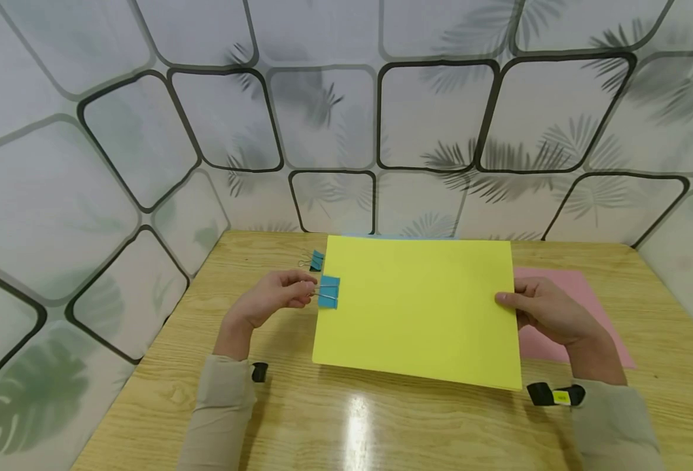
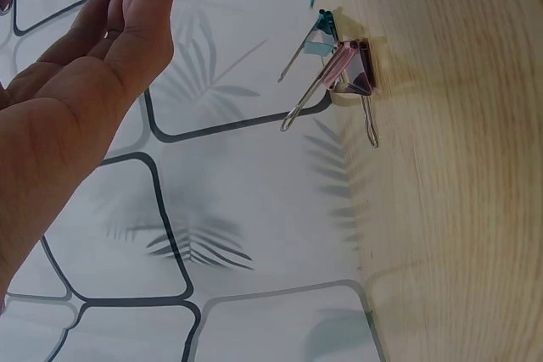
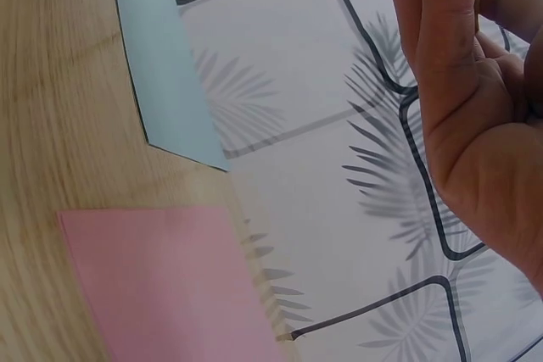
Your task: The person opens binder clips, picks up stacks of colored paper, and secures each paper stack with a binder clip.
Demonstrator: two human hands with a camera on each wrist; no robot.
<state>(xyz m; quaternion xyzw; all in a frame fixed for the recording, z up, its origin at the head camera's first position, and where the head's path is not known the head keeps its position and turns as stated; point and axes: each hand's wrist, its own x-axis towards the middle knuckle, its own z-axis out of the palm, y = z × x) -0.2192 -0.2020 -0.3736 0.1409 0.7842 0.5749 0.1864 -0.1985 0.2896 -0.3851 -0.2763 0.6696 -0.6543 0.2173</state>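
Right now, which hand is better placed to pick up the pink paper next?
Probably the right hand: in the head view, it overlaps the pink paper, though it grips the yellow paper and would need to let go. The left hand is by the opposite edge, pinching the blue clip clamped there.

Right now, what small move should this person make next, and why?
Probably the left hand should gently loosen its pinch on the blue clip so it can grip. The clip sits over one edge of the yellow paper, and the right hand holds the opposite edge.
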